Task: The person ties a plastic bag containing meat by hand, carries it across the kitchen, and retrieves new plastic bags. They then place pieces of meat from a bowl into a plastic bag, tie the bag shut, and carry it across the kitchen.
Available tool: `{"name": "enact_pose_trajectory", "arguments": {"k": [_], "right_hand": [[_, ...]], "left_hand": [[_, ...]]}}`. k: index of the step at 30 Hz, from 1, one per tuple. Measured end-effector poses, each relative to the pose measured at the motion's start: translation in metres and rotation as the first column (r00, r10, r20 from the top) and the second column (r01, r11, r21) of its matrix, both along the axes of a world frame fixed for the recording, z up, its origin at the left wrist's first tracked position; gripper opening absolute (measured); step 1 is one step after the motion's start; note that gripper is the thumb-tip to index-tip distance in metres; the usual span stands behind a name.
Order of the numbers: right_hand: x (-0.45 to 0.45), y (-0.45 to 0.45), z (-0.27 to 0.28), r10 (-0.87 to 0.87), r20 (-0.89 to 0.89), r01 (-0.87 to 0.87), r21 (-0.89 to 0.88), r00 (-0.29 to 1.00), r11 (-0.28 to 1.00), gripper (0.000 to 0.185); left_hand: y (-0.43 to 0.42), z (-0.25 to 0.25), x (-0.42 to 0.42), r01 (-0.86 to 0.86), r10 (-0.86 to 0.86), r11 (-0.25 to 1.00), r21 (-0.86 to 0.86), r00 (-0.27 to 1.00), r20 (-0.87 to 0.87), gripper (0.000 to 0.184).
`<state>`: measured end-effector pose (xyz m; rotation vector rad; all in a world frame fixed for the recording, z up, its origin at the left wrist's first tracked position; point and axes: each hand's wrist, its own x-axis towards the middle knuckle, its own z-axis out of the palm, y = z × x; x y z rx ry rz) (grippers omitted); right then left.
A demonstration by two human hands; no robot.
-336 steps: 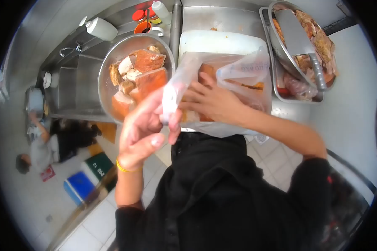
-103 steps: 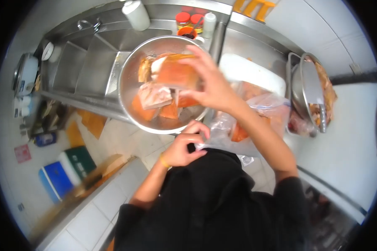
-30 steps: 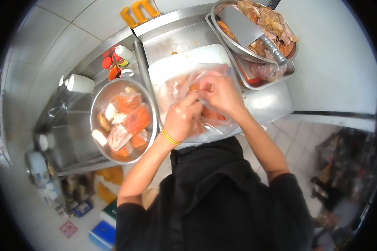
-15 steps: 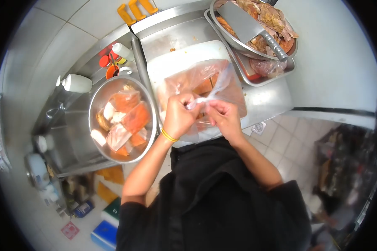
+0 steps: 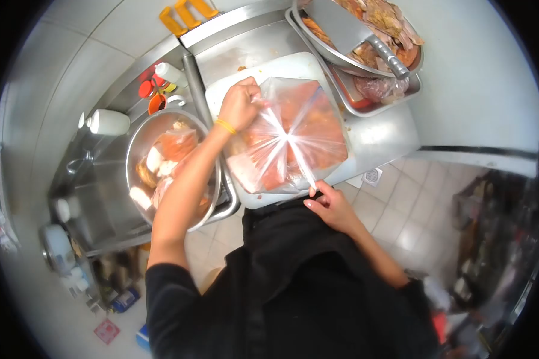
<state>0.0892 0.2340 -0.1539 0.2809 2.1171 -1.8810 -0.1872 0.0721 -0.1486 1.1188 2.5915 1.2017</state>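
Observation:
A clear plastic bag (image 5: 287, 134) full of reddish-orange meat pieces lies on the white cutting board (image 5: 305, 64). Its gathered plastic is pulled tight into folds that meet at the centre. My left hand (image 5: 241, 106), with a yellow band at the wrist, is closed on one end of the twisted plastic at the bag's upper left. At the front edge of the board, my right hand (image 5: 331, 205) pinches the other end. Left of the board, partly behind my left forearm, stands a steel bowl (image 5: 135, 134) with large meat pieces (image 5: 176, 143).
At the upper right a steel bowl (image 5: 422, 57) of meat, with a cleaver (image 5: 341, 30) across it, rests on a metal tray (image 5: 365, 112). Behind the left bowl are a white pump bottle (image 5: 109, 122), red-lidded jars (image 5: 146, 89) and an orange cup (image 5: 157, 104). A sink lies further left.
My hands have moved apart, the left up and leftward, the right down toward the board's front edge. The bag's plastic, loosely bunched before, is now stretched tight between them.

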Motion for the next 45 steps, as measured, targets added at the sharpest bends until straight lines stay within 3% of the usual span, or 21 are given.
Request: {"name": "enact_pose_trajectory", "arguments": {"k": [7,9,12,18,21,23,25,26,27,28,29,30,31,32,34,35,37,38,39,41,45], "right_hand": [[0.007,-0.007,0.0,0.065,0.08,-0.072,0.085,0.995,0.994,0.026],[0.004,-0.01,-0.002,0.107,0.008,-0.107,0.169,0.994,0.98,0.028],[-0.001,-0.022,0.007,0.106,-0.027,-0.1,0.151,0.994,0.983,0.029],[0.012,-0.038,-0.025,-0.12,-0.062,0.132,0.282,0.991,0.95,0.027],[0.031,-0.038,-0.016,-0.188,0.05,0.161,0.331,0.981,0.93,0.025],[0.025,-0.029,-0.004,-0.225,-0.033,0.218,0.411,0.974,0.885,0.021],[0.01,-0.004,0.012,-0.272,0.023,0.262,0.21,0.962,0.942,0.013],[-0.009,-0.007,0.033,-0.433,0.038,0.432,-0.183,0.901,0.883,0.013],[-0.031,-0.002,0.051,-0.461,0.03,0.46,-0.14,0.887,0.877,0.017],[-0.054,0.008,0.019,-0.466,-0.121,0.388,-0.395,0.877,0.833,0.019],[-0.076,0.013,0.039,-0.423,-0.431,0.39,-0.169,0.797,0.905,0.019],[-0.102,0.021,0.043,-0.043,-0.67,0.359,0.341,0.741,0.869,0.02],[-0.11,0.004,0.075,-0.199,-0.616,0.43,0.25,0.762,0.868,0.018],[-0.107,-0.007,0.124,-0.119,-0.381,0.322,0.531,0.917,0.784,0.016],[-0.135,-0.037,0.1,-0.157,-0.354,0.383,0.769,0.922,0.513,0.014],[-0.134,-0.04,0.094,-0.173,-0.373,0.408,0.77,0.912,0.491,0.014],[-0.118,-0.049,0.081,-0.38,-0.633,0.73,0.495,0.675,0.472,0.021],[-0.109,-0.052,0.059,-0.348,-0.698,0.761,0.45,0.626,0.467,0.024],[-0.1,-0.055,0.035,-0.316,-0.757,0.79,0.404,0.572,0.462,0.029],[-0.088,-0.082,0.002,-0.42,-0.549,0.665,0.383,0.722,0.641,0.022],[-0.094,-0.099,0.01,-0.442,-0.475,0.648,0.533,0.761,0.544,0.025]], "left_hand": [[-0.009,-0.013,-0.011,0.015,-0.002,0.998,-0.06,0.98,0.201,0.036],[-0.017,-0.011,-0.011,0.071,-0.081,0.991,0.11,0.993,0.091,0.037],[-0.023,-0.015,-0.015,-0.007,0.003,1.0,0.014,0.957,0.29,0.034],[-0.029,-0.051,-0.023,-0.153,0.029,0.968,0.199,0.856,0.517,0.032],[-0.031,-0.049,-0.023,-0.062,-0.098,0.954,0.292,0.858,0.504,0.031],[-0.035,-0.018,-0.017,0.104,-0.129,0.984,0.142,0.976,0.178,0.012],[-0.042,0.027,-0.018,0.424,-0.393,0.905,0.033,0.863,-0.318,0.02],[-0.037,0.061,0.0,0.511,-0.513,0.853,-0.105,0.783,-0.352,0.01],[-0.034,0.072,0.016,0.628,-0.655,0.756,-0.187,0.726,-0.21,0.02],[-0.026,0.081,0.038,0.709,-0.747,0.655,-0.261,0.559,-0.36,0.029],[-0.016,0.084,0.048,0.771,-0.862,0.501,-0.393,0.401,-0.311,0.029],[-0.006,0.068,0.044,0.84,-0.93,0.323,-0.437,0.195,-0.312,0.027],[0.006,0.06,0.044,0.824,-0.939,0.309,-0.474,0.184,-0.292,0.025],[0.015,0.048,0.034,0.79,-0.937,0.32,-0.523,0.181,-0.3,0.021],[0.024,0.05,0.023,0.759,-0.922,0.385,-0.526,0.289,-0.258,0.024],[0.027,0.048,0.017,0.758,-0.924,0.375,-0.533,0.263,-0.277,0.024],[0.026,0.037,0.013,0.609,-0.882,0.407,-0.681,0.456,-0.12,0.02],[0.017,0.021,0.01,0.653,-0.785,0.613,-0.446,0.566,-0.25,0.025],[0.014,0.014,0.009,0.655,-0.786,0.614,-0.441,0.559,-0.263,0.025],[0.011,0.004,0.01,0.68,-0.656,0.732,0.028,0.694,0.299,0.038],[0.005,-0.015,0.013,0.461,-0.572,0.813,0.356,0.511,0.642,0.039]]}}
